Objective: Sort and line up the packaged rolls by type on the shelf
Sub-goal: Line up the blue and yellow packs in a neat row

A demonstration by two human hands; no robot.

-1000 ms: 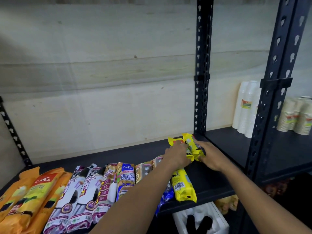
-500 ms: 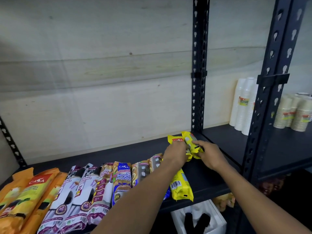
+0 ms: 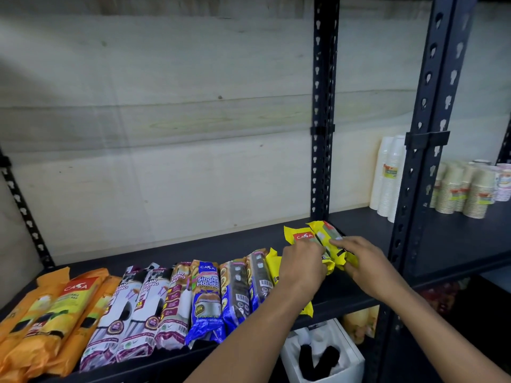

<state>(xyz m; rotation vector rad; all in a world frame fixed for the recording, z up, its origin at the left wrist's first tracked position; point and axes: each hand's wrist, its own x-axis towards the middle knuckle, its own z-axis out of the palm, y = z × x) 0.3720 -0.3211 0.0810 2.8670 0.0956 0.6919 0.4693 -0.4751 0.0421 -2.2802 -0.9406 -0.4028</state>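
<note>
Packaged rolls lie side by side on the dark shelf [image 3: 193, 252]: orange packs [image 3: 52, 313] at the left, then white and purple draw-string packs [image 3: 138, 308], then blue packs [image 3: 207, 297]. At the right end are yellow packs. My left hand [image 3: 301, 266] grips one yellow pack [image 3: 298, 236]. Beside it, my right hand [image 3: 365, 261] grips another yellow pack [image 3: 323, 233]. Both packs are held just above the shelf. A third yellow pack [image 3: 273, 261] lies under my left forearm, mostly hidden.
Black slotted uprights [image 3: 322, 120] stand just behind the hands and at the right [image 3: 423, 161]. Stacks of white cups [image 3: 390, 178] and printed paper cups [image 3: 467, 189] fill the neighbouring shelf. A white box [image 3: 348, 355] sits below.
Both hands stay on the two yellow packs near the upright and shift them slightly. The camera view has drifted a little.
</note>
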